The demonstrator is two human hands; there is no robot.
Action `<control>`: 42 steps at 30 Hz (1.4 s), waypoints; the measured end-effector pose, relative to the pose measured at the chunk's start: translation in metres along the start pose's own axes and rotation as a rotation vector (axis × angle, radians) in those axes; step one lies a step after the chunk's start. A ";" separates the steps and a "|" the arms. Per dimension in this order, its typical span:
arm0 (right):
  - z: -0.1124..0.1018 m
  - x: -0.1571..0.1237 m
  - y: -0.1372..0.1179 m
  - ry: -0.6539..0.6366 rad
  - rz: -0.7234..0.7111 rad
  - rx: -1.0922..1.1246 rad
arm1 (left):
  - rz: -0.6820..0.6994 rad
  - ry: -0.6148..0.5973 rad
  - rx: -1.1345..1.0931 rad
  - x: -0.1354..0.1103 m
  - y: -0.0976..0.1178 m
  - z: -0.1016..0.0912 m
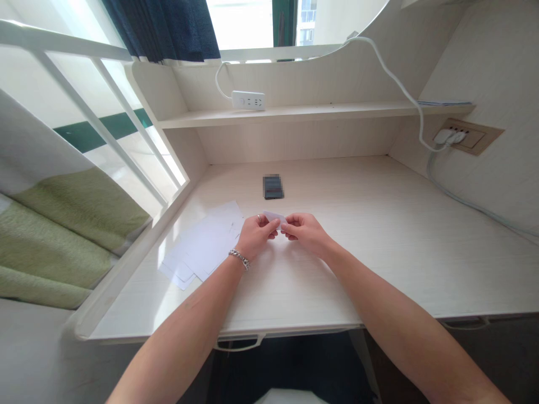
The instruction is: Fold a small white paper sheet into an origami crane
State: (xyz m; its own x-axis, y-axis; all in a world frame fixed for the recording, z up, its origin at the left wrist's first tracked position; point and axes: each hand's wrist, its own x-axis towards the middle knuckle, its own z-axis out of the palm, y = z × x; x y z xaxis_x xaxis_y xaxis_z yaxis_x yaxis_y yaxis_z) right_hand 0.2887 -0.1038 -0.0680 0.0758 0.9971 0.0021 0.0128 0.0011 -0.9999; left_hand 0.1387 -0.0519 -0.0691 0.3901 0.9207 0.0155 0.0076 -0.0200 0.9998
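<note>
A small piece of white paper (275,217) is held between my two hands, over the middle of the desk. My left hand (257,234), with a ring on a finger and a chain bracelet at the wrist, pinches its left side. The fingers of my right hand (304,229) are closed on its right edge. Part of the paper is hidden behind thumbs and fingers, and I cannot tell how it is folded. Several white sheets (206,235) lie overlapping on the desk, left of my left hand. Beyond my hands lies a dark, pixelated phone-like rectangle (273,187).
The pale wooden desk (379,224) has a raised back with a shelf (303,114). On that shelf sits a white power strip (248,100). At right, a white cable (396,78) runs to a wall socket (475,136). A white railing (96,112) borders the left side.
</note>
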 end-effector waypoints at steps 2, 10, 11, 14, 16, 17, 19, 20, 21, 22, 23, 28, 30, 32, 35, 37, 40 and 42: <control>-0.003 0.001 0.002 -0.014 -0.007 -0.048 | -0.037 -0.005 -0.051 0.000 0.001 -0.001; -0.013 0.005 0.002 0.056 -0.033 -0.062 | -0.053 0.073 -0.115 0.002 0.002 -0.004; -0.013 0.005 0.001 0.090 -0.029 -0.033 | -0.054 0.074 -0.114 0.002 0.002 -0.004; -0.014 0.006 -0.001 0.162 -0.026 0.018 | -0.053 0.061 -0.116 0.002 0.003 -0.004; -0.015 0.006 -0.001 0.167 -0.050 0.036 | -0.051 0.051 -0.133 0.002 0.003 -0.004; -0.016 0.006 -0.001 0.163 -0.062 0.042 | -0.052 0.046 -0.142 0.002 0.002 -0.004; -0.017 0.006 -0.001 0.147 -0.065 0.047 | -0.054 0.032 -0.156 0.002 0.002 -0.004; -0.017 0.006 -0.001 0.141 -0.059 0.044 | -0.057 0.025 -0.162 0.002 0.002 -0.004; -0.018 0.006 0.000 0.138 -0.054 0.036 | -0.060 0.018 -0.164 0.002 0.001 -0.004; -0.018 0.007 0.000 0.136 -0.053 0.025 | -0.063 0.008 -0.161 0.002 0.001 -0.004; -0.018 0.007 0.001 0.134 -0.059 0.012 | -0.064 -0.004 -0.152 0.001 0.001 -0.004; -0.017 0.006 0.000 0.119 -0.107 -0.041 | -0.022 -0.016 -0.090 -0.001 0.001 -0.001; -0.016 0.004 -0.001 0.112 -0.104 -0.065 | -0.012 -0.010 -0.077 -0.002 0.002 0.000; -0.013 0.002 -0.001 0.106 -0.112 -0.073 | -0.002 -0.011 -0.062 -0.002 0.002 0.000; -0.009 0.001 -0.001 0.121 -0.136 -0.068 | 0.046 0.000 -0.051 -0.001 0.000 0.000; -0.007 0.001 0.000 0.145 -0.139 -0.068 | 0.080 0.002 -0.059 0.000 -0.001 0.000; -0.006 0.002 0.001 0.168 -0.133 -0.064 | 0.107 0.002 -0.072 0.001 -0.002 0.000; -0.007 0.002 0.002 0.170 -0.137 -0.065 | 0.118 0.007 -0.073 0.001 -0.002 0.000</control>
State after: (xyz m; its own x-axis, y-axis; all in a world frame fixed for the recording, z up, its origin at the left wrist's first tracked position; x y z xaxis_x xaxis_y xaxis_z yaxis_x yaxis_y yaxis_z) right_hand 0.2954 -0.1020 -0.0697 0.2361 0.9607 0.1457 0.0981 0.1257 -0.9872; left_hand 0.1390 -0.0511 -0.0713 0.3777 0.9164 0.1324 -0.1050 -0.0997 0.9895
